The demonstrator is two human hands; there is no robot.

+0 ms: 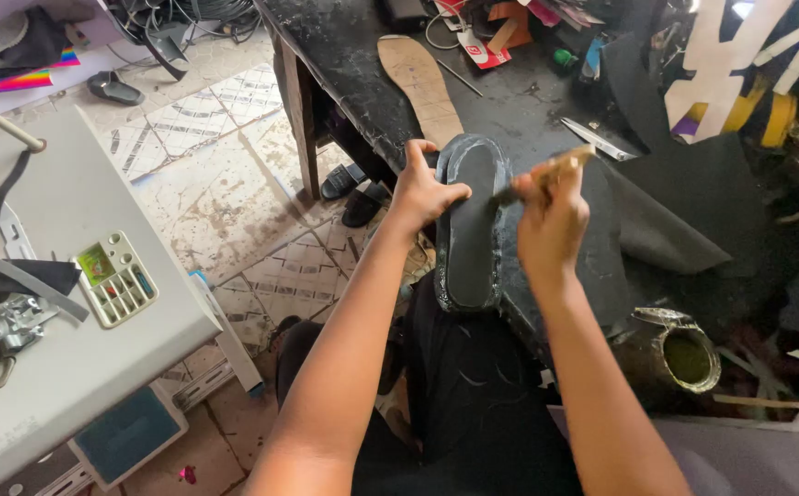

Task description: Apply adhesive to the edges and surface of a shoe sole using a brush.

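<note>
The left hand (422, 191) was closed on the upper left edge of a black shoe sole (471, 225), thumb pressed on its top face and fingers curled under the rim, pinning it at the near edge of the dark workbench (344, 55). The sole lay lengthwise, toe end away from the person, its raised rim shiny and its inner face matte. The right hand (551, 220) was fisted around a wooden-handled brush (546, 173), the handle sticking up and to the right past the knuckles while the dark bristle end touched the sole's upper right rim. A tan insole (422, 87) lay farther back on the bench, well apart from the black sole, with a metal blade (599, 140) to the right of it. Just right of the right forearm stood 1 open tin (684, 354) with a bent lid and a greenish-yellow inside. A black sheet (684, 216) with a curled corner covered the bench beyond the right hand. To the left, across the tiled floor (225, 174), stood a white sewing-machine table (78, 303) carrying a small tray (116, 278) of compartments.
</note>
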